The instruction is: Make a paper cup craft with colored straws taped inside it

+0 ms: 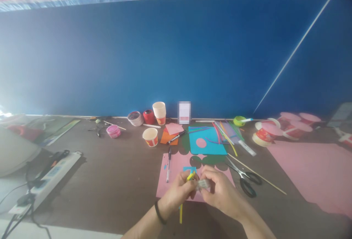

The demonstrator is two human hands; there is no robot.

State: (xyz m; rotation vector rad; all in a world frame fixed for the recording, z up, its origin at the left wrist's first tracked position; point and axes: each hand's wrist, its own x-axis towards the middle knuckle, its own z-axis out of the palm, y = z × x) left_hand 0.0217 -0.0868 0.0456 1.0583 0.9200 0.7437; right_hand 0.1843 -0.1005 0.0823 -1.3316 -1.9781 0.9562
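Observation:
Over a pink sheet [176, 162] with round cut-outs, both hands meet near the front of the table. My left hand [183, 187] is closed around a yellow strip [180, 214], whose end hangs below the fingers. Pinched in my right hand [220, 193] is a small whitish piece [202, 184], blurred, touching the left fingertips. A small blue paper piece [189, 168] shows just behind the fingers. To the left on the pink sheet lies a pen [168, 165]. Black-handled scissors [246, 180] lie open to the right.
Behind are a blue foam sheet [209, 150] with colored strips, orange paper [167, 137] and a paper cup [150, 137]. A power strip [59, 174] is at left. Pink-topped cups [268, 132] and a large pink sheet [310, 165] are at right, near a thin stick [264, 178].

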